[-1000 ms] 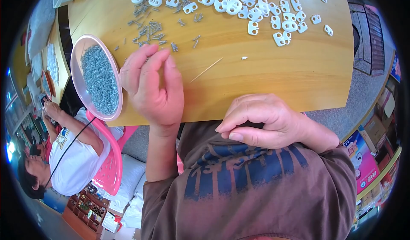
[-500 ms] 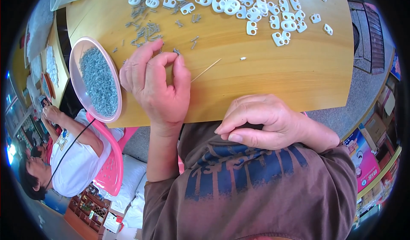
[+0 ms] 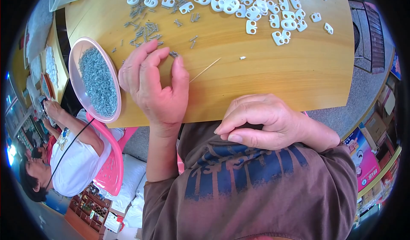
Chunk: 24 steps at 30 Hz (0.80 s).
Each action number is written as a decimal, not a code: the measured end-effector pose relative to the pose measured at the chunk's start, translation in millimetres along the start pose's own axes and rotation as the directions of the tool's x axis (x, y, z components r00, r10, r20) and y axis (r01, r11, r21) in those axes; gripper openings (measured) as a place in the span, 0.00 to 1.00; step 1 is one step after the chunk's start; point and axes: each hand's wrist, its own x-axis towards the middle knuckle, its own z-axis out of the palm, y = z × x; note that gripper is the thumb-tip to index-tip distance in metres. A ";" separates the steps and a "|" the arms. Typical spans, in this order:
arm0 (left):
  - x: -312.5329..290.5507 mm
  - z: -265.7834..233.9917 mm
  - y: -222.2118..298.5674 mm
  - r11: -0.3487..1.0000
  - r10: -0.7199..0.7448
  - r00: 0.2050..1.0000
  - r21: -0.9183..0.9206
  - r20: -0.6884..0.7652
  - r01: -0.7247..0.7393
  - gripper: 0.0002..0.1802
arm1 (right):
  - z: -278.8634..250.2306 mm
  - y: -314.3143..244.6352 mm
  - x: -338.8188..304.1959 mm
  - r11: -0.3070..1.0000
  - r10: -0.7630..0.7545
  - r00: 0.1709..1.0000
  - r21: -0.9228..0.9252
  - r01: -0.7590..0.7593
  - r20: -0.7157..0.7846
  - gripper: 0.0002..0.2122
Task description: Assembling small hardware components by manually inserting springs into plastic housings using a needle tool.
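My left hand (image 3: 156, 84) is open over the table, thumb and forefinger apart, with no held thing visible between them. A few small metal springs (image 3: 173, 54) lie by its thumb tip and forefinger. More loose springs (image 3: 147, 30) are scattered just beyond the fingers. A thin wooden toothpick (image 3: 206, 69) lies to the right of this hand, and a tiny white piece (image 3: 242, 58) farther right. At the table's near edge, my right hand (image 3: 262, 122) rests with its fingers curled in toward the thumb; nothing shows in it.
A pink bowl (image 3: 117, 92) full of springs stands at the left table edge. White two-holed plastic cord locks (image 3: 231, 6) are heaped at the far side of the wooden table (image 3: 265, 77). A person in a white shirt (image 3: 81, 163) sits on a pink chair (image 3: 112, 171) at left.
My left thumb and forefinger have spread farther apart, and the hand has shifted slightly left. My right hand has stayed in place.
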 end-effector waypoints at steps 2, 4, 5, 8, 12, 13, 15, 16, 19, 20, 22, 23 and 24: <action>0.8 -2.0 1.4 0.998 0.019 1.000 0.064 0.007 -0.019 0.12 | -0.3 0.1 0.5 1.000 -0.011 1.000 0.000 0.011 0.000 0.06; 0.8 -2.9 2.3 0.995 0.033 0.999 0.091 0.016 -0.034 0.11 | -1.1 -1.0 0.0 1.000 0.012 1.000 0.009 -0.012 0.010 0.06; 1.3 -2.7 2.2 0.992 0.047 0.999 0.116 0.026 -0.049 0.10 | -1.2 -1.2 0.4 1.000 0.009 1.000 0.006 -0.009 0.008 0.06; 2.0 -2.8 0.3 0.989 0.080 0.996 0.123 0.034 -0.083 0.08 | -1.1 -1.1 0.8 1.000 0.005 1.000 0.010 -0.005 0.007 0.06; 2.5 -2.7 -1.0 0.988 0.114 0.993 0.105 0.018 -0.115 0.08 | -0.8 -0.5 1.7 1.000 0.017 1.000 0.017 -0.017 0.009 0.07; 3.5 -3.0 -0.4 0.984 0.122 0.992 0.125 0.024 -0.124 0.07 | -0.5 -0.4 1.9 1.000 0.015 1.000 0.016 -0.015 0.005 0.07; 3.4 -3.6 -0.5 0.980 0.130 0.991 0.145 0.030 -0.133 0.07 | -0.2 -0.9 1.5 1.000 0.023 1.000 0.015 -0.023 0.006 0.07; 3.1 -3.4 -1.1 0.982 0.123 0.992 0.142 0.019 -0.125 0.07 | -0.9 -1.4 2.1 1.000 0.028 1.000 0.013 -0.028 0.010 0.07; 3.0 -5.1 0.1 0.985 0.106 0.994 0.136 0.008 -0.106 0.07 | -1.0 -2.6 1.9 1.000 0.025 1.000 0.012 -0.025 0.017 0.07; 2.6 -5.9 1.2 0.987 0.095 0.995 0.130 0.012 -0.096 0.07 | -1.1 -3.4 1.0 1.000 0.024 1.000 0.010 -0.024 0.017 0.07; -1.0 -4.5 0.0 0.992 0.084 0.996 0.093 -0.006 -0.083 0.07 | -2.4 -4.3 0.7 0.999 0.037 0.999 0.019 -0.038 0.013 0.07; -1.1 -3.3 -1.2 0.996 0.070 0.997 0.056 -0.023 -0.069 0.07 | -3.5 -4.0 1.5 0.999 0.034 0.999 0.016 -0.034 0.014 0.07; 0.6 -2.6 -2.4 0.996 0.072 0.997 0.057 -0.026 -0.071 0.07 | -4.5 -3.4 2.3 0.999 0.034 0.999 0.012 -0.034 0.016 0.06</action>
